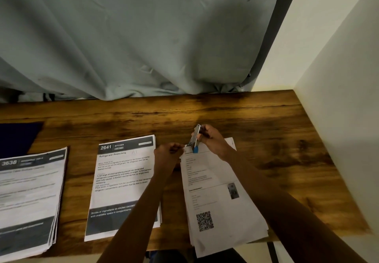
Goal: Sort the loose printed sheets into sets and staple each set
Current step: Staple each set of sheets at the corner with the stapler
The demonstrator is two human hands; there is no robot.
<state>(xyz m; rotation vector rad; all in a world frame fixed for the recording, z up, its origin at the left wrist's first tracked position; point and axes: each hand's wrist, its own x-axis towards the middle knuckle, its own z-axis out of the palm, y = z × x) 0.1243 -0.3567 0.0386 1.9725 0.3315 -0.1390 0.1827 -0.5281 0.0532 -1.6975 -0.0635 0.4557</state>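
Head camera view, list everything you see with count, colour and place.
Brown wooden table: one, lower frame.
Grey-green cloth curtain: one, behind table.
White wall: one, right.
Dark blue flat sheet: one, table's far left.
Printed paper stack headed 3638: one, white-grey, left.
Printed paper stack headed 2641: one, white-grey, middle.
Printed paper stack with QR code: one, white, right.
Silver stapler, blue tip: one, QR stack's top-left corner.
Left hand: curled beside that corner.
Right hand: grips the stapler.

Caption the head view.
Silver-and-blue stapler in right hand, poised at a corner of the white QR-coded paper stack; left hand curled alongside.
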